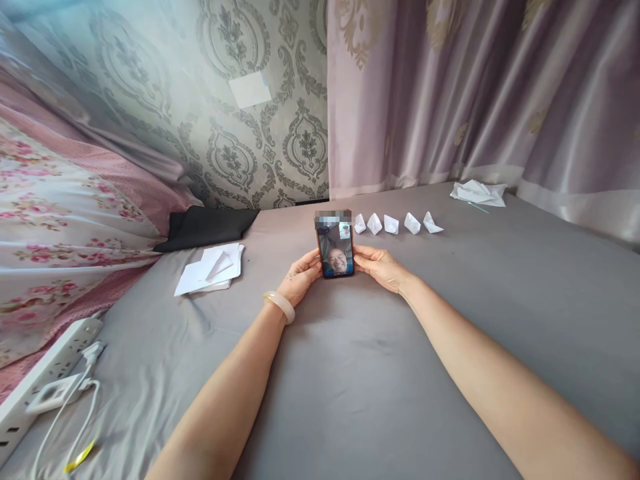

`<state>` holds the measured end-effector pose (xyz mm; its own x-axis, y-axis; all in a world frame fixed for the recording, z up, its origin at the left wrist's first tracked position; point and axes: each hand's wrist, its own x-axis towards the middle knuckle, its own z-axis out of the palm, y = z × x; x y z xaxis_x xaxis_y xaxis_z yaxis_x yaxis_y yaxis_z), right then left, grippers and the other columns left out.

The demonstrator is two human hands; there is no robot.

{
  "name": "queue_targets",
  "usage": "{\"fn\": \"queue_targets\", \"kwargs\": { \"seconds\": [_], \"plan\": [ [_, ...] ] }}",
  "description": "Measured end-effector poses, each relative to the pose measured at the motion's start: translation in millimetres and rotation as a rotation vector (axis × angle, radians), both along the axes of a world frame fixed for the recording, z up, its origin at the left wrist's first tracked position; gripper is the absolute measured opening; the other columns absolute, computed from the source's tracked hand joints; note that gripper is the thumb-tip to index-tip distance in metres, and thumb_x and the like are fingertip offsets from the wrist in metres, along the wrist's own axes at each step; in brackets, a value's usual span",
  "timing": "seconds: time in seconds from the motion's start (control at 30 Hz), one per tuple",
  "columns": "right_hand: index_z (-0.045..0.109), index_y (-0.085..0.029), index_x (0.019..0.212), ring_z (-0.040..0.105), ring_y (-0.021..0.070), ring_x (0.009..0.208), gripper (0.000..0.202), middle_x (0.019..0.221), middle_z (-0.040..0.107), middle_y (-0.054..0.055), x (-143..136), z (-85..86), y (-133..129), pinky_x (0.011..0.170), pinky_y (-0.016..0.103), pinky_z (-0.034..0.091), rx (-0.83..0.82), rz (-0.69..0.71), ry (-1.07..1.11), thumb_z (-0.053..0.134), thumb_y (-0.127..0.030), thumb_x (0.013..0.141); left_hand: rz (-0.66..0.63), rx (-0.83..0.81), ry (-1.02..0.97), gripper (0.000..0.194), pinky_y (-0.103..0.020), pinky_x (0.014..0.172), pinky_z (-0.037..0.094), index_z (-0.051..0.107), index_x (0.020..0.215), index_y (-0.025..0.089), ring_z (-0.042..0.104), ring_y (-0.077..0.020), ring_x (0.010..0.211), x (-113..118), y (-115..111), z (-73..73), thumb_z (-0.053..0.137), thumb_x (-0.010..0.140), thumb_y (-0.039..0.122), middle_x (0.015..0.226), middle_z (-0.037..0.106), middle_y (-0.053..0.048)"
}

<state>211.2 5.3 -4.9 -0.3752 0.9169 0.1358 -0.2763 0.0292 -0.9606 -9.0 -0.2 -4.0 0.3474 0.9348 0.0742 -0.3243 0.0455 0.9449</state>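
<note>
A smartphone (334,250) stands upright over the grey sheet, its screen toward me and showing a video call with a person. My left hand (301,275) grips its left edge, and a pale bangle (280,307) circles that wrist. On the opposite edge my right hand (381,265) closes with thumb and fingers. Just behind and to the right of the phone, several folded white paper pieces (391,225) sit in a row; the leftmost is partly beside the phone's edge.
White paper sheets (210,270) lie at left, near a black cloth (210,225). More folded paper (479,193) rests at the back right. A power strip (50,360) with plugged-in white cables lies at the left edge. Patterned wall (260,147) and curtains (425,100) bound the back.
</note>
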Motion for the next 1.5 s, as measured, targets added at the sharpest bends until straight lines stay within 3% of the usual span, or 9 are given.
{"fn": "queue_targets", "kwargs": {
  "seconds": [0.6, 1.5],
  "plan": [
    [0.072, -0.028, 0.113, 0.065, 0.0258, 0.111, 0.044, 0.119, 0.071, 0.005, 0.2, -0.3, -0.8, 0.106, 0.049, 0.042, -0.007, -0.038, 0.011, 0.077, -0.047, 0.074, 0.063, -0.072, -0.021, 0.048, -0.041, 0.101, 0.044, 0.07, 0.113, 0.019, 0.067, -0.0211, 0.096, 4.1, 2.9, 0.4, 0.082, 0.07, 0.038, 0.104, 0.073, -0.008],
    [0.075, -0.027, 0.107, 0.066, 0.0251, 0.106, 0.042, 0.115, 0.072, 0.003, -0.2, 3.0, -0.9, 0.104, 0.048, 0.044, -0.067, -0.051, 0.018, 0.081, -0.044, 0.069, 0.026, -0.063, -0.012, 0.045, -0.042, 0.103, 0.042, 0.071, 0.113, 0.019, 0.066, -0.0226, 0.101, -0.6, 0.3, 3.8, 0.08, 0.072, 0.034, 0.108, 0.072, -0.008]
  ]
}}
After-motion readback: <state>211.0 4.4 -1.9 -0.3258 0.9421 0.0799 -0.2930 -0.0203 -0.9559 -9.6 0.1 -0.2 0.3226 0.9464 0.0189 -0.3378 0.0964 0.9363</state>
